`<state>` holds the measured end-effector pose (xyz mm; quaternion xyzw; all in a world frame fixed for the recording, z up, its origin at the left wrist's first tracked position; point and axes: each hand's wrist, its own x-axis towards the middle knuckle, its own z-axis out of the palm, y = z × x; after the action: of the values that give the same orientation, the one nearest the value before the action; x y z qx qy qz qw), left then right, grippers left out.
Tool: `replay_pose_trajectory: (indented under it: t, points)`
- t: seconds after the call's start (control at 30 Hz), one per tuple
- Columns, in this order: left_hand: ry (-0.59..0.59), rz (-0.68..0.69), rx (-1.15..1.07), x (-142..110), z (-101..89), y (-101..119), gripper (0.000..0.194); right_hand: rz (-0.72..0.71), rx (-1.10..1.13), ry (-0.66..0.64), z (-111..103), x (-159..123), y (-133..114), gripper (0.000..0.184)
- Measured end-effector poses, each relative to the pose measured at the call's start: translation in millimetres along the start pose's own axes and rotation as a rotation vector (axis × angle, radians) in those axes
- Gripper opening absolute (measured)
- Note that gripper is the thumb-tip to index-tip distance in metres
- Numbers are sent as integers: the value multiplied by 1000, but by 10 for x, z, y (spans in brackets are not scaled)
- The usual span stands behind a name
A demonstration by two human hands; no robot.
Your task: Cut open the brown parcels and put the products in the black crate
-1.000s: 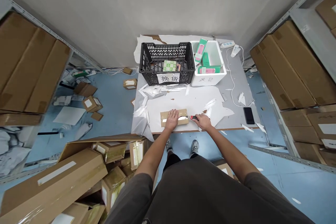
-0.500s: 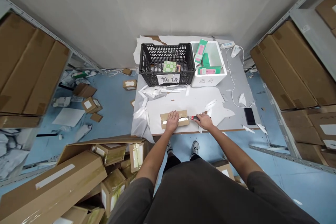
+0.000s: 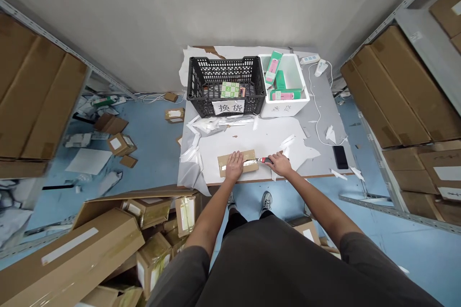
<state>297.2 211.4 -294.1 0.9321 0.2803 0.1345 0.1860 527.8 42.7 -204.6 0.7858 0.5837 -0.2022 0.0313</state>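
A small flat cardboard box [image 3: 249, 165] with a white label strip lies on the white paper near the table's front edge. Across its middle, my left hand [image 3: 235, 166] presses down and grips it, fingertips at the far edge. My right hand [image 3: 280, 164] is closed around a utility knife [image 3: 267, 159] with a red and black handle. The knife points left, and its blade end is at the box's right end. Whether the blade is in the cardboard cannot be made out.
Behind the box stand a black plastic crate [image 3: 226, 93] and a white foam box [image 3: 284, 109] holding green-and-pink packages. A phone [image 3: 340, 157] and a white cable [image 3: 318, 124] lie to the right. Paper scraps litter the table [image 3: 313, 165]. Cardboard boxes [image 3: 151, 211] fill the lower left.
The view has shifted slightly, moving the table a little to the left in the picture. Both hands, the cardboard box and the knife keep almost the same positions relative to each other.
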Motion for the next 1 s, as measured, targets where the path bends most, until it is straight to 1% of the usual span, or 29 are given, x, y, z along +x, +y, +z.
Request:
replay_pose_trajectory:
  t: [0.13,0.27,0.4,0.47,0.6,0.73,0.9,1.0]
  points:
    - [2,5,13,12,-69,31,48,4,5,-12,-18,-16,-1,53]
    - [-55,12,52,103,-206,97,50,29,22,2,-25,-45,-34,52]
    - [-131,106,56,257,-277,172,53,0,24,3,-27,-35,-90,52]
    - [-162,145,43,306,-261,195,53,-7,16,4,-31,-25,-87,52]
    - [-180,143,66,305,-188,194,55,-14,10,-8,-28,-40,27,52]
    - [-162,148,76,277,-146,180,58,6,15,9,10,-46,147,52]
    - [-120,127,60,275,-124,178,56,25,33,29,75,-4,133,54]
    - [-110,107,46,263,-107,178,55,19,41,27,72,7,164,54]
